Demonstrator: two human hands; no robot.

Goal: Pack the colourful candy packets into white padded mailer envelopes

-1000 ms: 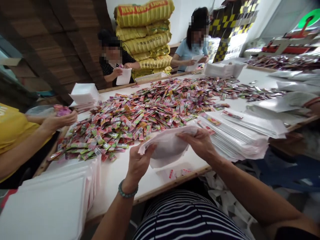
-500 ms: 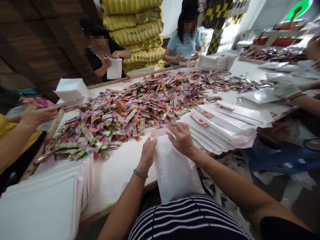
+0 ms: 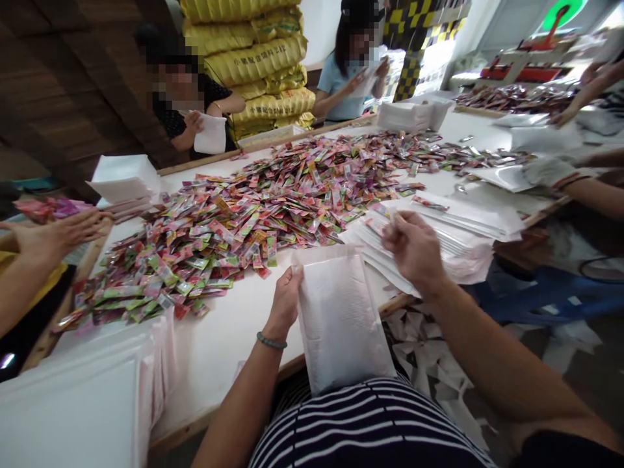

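My left hand [image 3: 286, 292], with a bead bracelet on the wrist, is closed on the upper left edge of a white padded envelope [image 3: 344, 318]. The envelope leans against my striped top, its open-looking upper end facing the table. To the right, my right hand [image 3: 414, 250] is raised with curled, pinched fingers in front of a fanned stack of white padded envelopes [image 3: 461, 250]. Whatever is between those fingers, if anything, I cannot make out. A small pink sachet [image 3: 376, 224] shows just left of the fingertips on that stack. Beyond lies a heap of colourful small sachets [image 3: 253, 218].
A pile of padded envelopes [image 3: 78, 403] stands at my near left. White strips of paper [image 3: 439, 364] litter the floor at right. Across the table [image 3: 205, 351] sit two people; other hands work at the left and right edges. Yellow sacks [image 3: 253, 58] are stacked behind.
My right hand has left the envelope's upper end and moved right, over the fanned stack, with its fingers now curled. My left hand keeps its hold on the envelope.
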